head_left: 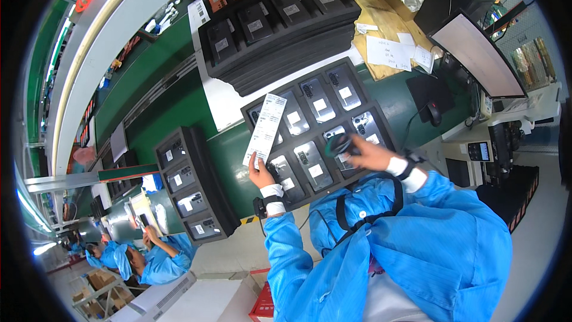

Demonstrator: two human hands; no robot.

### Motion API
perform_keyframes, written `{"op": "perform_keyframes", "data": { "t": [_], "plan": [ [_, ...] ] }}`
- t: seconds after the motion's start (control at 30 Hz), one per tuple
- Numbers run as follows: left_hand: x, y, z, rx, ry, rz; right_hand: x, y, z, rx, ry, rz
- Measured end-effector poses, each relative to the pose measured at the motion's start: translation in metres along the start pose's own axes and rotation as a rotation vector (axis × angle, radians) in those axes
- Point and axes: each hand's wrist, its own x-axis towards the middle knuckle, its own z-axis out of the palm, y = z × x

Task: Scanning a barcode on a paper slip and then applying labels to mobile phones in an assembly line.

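In my left hand (260, 174) is the lower end of a long white printed label sheet (266, 130), pinched between the fingers. The sheet hangs over the left side of a black foam tray (376, 113), partly covering a phone there. Several smartphones (312, 166) with shiny backs and small white stickers lie in the tray's slots. My right hand (372, 156) grips a dark handheld barcode scanner (339, 144) above the tray's near right part. The scanner hides part of a phone under it.
Behind stands a tall stack of black foam trays (280, 42); another phone tray (189, 185) sits at left. To the right are a mouse (434, 113), a monitor (479, 53) and a label printer (476, 149). Papers (388, 52) lie far right. A co-worker in blue (158, 259) works at far left.
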Motion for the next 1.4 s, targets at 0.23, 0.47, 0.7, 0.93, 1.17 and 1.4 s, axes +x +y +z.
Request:
{"op": "perform_keyframes", "data": {
  "t": [0.23,0.47,0.7,0.93,1.17,1.4],
  "plan": [
    [0.001,0.009,0.005,-0.091,-0.03,-0.116,-0.042,0.092,-0.133,0.104,0.571,0.132],
    [0.007,0.008,0.003,0.03,-0.057,-0.028,-0.028,0.053,-0.075,0.053,0.417,-0.005],
    [0.01,-0.002,0.003,-0.148,-0.043,-0.064,0.025,0.003,0.085,-0.272,-0.192,-0.234],
    [0.009,-0.008,0.001,-0.139,-0.03,-0.111,0.052,0.001,0.134,-0.363,-0.318,-0.279],
    [0.008,-0.009,0.002,-0.077,-0.023,-0.06,0.054,0.002,0.137,-0.355,-0.317,-0.246],
    [0.011,-0.007,0.005,-0.02,-0.001,-0.075,0.035,-0.01,0.087,-0.325,-0.266,-0.153]
  ]
}}
